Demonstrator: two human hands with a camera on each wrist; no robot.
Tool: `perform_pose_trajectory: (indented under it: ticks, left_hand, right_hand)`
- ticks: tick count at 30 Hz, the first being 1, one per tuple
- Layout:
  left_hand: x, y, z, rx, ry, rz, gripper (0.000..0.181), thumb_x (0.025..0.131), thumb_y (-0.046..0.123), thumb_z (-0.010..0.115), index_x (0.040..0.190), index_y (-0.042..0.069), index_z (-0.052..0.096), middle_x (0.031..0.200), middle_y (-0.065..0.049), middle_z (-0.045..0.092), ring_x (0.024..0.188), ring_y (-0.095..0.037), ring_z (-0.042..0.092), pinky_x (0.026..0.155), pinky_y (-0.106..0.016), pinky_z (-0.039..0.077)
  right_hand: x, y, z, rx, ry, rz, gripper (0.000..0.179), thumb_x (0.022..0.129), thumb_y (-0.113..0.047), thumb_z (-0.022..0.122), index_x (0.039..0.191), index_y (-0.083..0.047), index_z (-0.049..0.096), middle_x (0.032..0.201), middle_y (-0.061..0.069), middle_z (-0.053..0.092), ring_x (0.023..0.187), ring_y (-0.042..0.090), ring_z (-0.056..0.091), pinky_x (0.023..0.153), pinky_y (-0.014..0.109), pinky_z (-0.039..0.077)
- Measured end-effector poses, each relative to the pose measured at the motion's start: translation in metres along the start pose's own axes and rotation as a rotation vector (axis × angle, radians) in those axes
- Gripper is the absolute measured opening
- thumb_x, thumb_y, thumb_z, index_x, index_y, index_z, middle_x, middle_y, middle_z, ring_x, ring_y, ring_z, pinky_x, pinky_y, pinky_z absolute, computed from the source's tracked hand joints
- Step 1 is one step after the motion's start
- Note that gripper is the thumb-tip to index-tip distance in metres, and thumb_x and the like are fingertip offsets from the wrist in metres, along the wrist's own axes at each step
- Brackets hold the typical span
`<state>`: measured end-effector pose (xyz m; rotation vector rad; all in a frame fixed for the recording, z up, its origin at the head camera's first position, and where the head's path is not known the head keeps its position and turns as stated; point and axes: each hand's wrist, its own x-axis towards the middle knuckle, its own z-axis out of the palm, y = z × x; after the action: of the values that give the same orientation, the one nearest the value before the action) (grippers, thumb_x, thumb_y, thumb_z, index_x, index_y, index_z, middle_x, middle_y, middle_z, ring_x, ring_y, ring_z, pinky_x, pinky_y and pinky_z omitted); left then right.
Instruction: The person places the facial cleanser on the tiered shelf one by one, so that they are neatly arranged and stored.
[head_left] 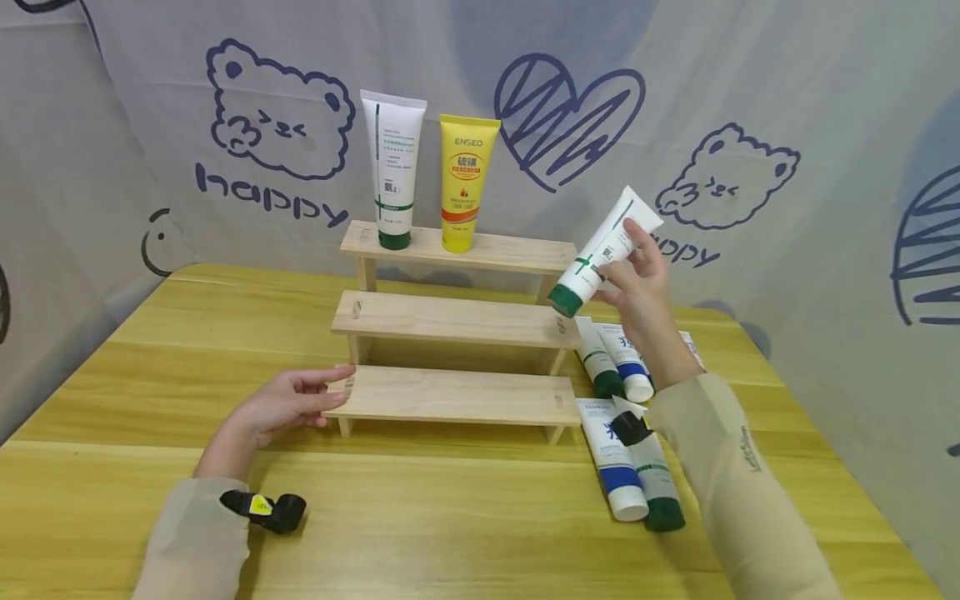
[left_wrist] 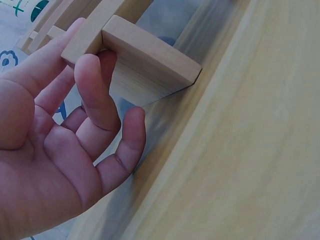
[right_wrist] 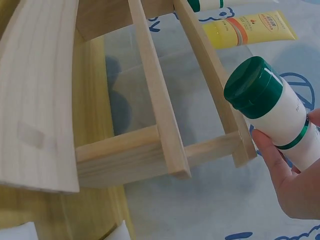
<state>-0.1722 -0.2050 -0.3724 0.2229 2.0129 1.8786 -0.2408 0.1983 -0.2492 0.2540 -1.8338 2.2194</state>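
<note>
A three-step wooden display rack (head_left: 457,392) stands on the table. My left hand (head_left: 288,406) grips the left end of its lowest step, with thumb and fingers about the board's edge (left_wrist: 85,42). In my right hand (head_left: 641,292) is a white squeeze tube with a green cap (head_left: 600,254), tilted cap-down in front of the rack's right end. The right wrist view shows its green cap (right_wrist: 254,85) close to the top step. On that top step stand a white tube with a green cap (head_left: 393,167) and a yellow tube (head_left: 467,179), both upright on their caps.
Right of the rack several more tubes lie on the table, among them a blue-and-white tube (head_left: 611,454) and a green-capped tube (head_left: 660,479) side by side. Behind the wooden table (head_left: 450,525) hangs a pale cloth (head_left: 420,50) printed with bears and hearts.
</note>
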Motion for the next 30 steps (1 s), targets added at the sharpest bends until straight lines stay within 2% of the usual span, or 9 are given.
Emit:
perform_pose_trajectory:
  ticks: [9,15,23,30]
  left_hand:
    - [-0.001,0.002,0.0,-0.013,0.008,-0.012,0.057,0.083,0.015,0.065,0.131,-0.002,0.039,0.13,-0.018,0.03,0.069,-0.011,0.047,0.061,-0.023,0.049]
    - [-0.001,0.002,-0.001,-0.005,0.001,-0.001,0.057,0.083,0.015,0.064,0.131,-0.003,0.038,0.117,-0.017,0.037,0.068,-0.011,0.047,0.061,-0.023,0.049]
    - [-0.001,0.002,0.0,-0.002,0.002,-0.009,0.056,0.084,0.014,0.064,0.131,-0.002,0.039,0.105,-0.013,0.04,0.066,-0.011,0.047,0.06,-0.023,0.049]
    - [-0.002,0.002,-0.001,0.0,-0.005,0.007,0.056,0.084,0.014,0.063,0.131,-0.004,0.037,0.114,-0.015,0.039,0.067,-0.011,0.047,0.061,-0.023,0.049]
  right_hand:
    - [0.014,-0.006,0.021,-0.011,0.043,-0.03,0.065,0.081,0.012,0.051,0.135,-0.023,0.038,0.134,0.008,0.031,0.114,0.027,0.04,0.069,0.035,0.052]
    - [0.024,-0.008,0.034,-0.007,0.063,-0.037,0.068,0.078,0.015,0.052,0.133,-0.022,0.04,0.133,0.007,0.032,0.113,0.026,0.04,0.07,0.034,0.051]
    - [0.034,-0.006,0.047,0.046,0.113,-0.08,0.07,0.073,0.022,0.05,0.13,-0.019,0.043,0.123,0.009,0.038,0.098,0.024,0.05,0.064,0.034,0.053]
    - [0.042,-0.005,0.056,-0.012,0.113,-0.11,0.071,0.073,0.023,0.052,0.129,-0.02,0.043,0.12,0.008,0.036,0.087,0.026,0.056,0.062,0.032,0.053]
